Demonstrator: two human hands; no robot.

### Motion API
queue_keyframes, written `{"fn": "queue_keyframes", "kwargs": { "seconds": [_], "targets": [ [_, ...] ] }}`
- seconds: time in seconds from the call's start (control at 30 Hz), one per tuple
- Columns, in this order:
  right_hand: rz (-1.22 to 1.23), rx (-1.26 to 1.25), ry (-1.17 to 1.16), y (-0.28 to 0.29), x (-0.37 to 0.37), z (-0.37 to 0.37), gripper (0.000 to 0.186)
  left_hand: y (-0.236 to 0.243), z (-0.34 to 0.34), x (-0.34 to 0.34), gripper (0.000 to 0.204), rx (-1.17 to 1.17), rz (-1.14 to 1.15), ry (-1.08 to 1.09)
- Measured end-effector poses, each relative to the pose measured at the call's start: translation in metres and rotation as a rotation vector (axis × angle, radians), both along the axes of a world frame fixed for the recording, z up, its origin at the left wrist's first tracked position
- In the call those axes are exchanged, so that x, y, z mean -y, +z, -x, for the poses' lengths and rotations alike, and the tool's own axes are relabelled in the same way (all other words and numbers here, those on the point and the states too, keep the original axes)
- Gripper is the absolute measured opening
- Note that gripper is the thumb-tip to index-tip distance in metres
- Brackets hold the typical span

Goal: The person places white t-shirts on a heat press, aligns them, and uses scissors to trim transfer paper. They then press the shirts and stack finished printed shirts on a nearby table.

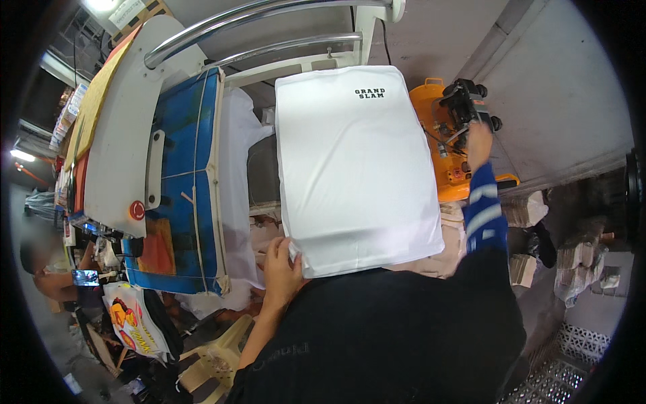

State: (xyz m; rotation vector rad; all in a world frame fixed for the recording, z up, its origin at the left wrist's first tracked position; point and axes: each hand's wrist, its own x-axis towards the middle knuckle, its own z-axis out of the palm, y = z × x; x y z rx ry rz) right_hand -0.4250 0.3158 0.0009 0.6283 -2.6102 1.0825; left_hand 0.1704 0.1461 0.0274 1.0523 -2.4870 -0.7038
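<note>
Cloth (356, 175), white, lying flat beside the orange compressor (444, 178), looks light, soft and easily creased, best taken by its edges, as the left hand (281, 273) pinches its near-left corner; the right hand's (479, 143) grip I cannot tell.

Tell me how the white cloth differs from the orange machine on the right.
The white cloth has small black print; the orange machine carries large black parts. The cloth is spread flat; the machine is bulky. The left hand touches the cloth's near left corner; the right hand is at the machine's black parts. Both show some black.
</note>
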Motion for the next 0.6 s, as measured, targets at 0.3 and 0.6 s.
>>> {"fn": "queue_keyframes", "kwargs": {
  "seconds": [0.3, 0.6],
  "targets": [
    [-0.356, -0.088, 0.226, 0.0, -0.133, -0.301, 0.046, -0.018, -0.049, 0.001, 0.023, 0.062, 0.033, -0.459],
    [-0.096, 0.144, 0.02, -0.017, -0.184, -0.332, 0.03, 0.125, -0.086, 0.055, 0.012, -0.42, 0.489, -0.155]
  ]
}}
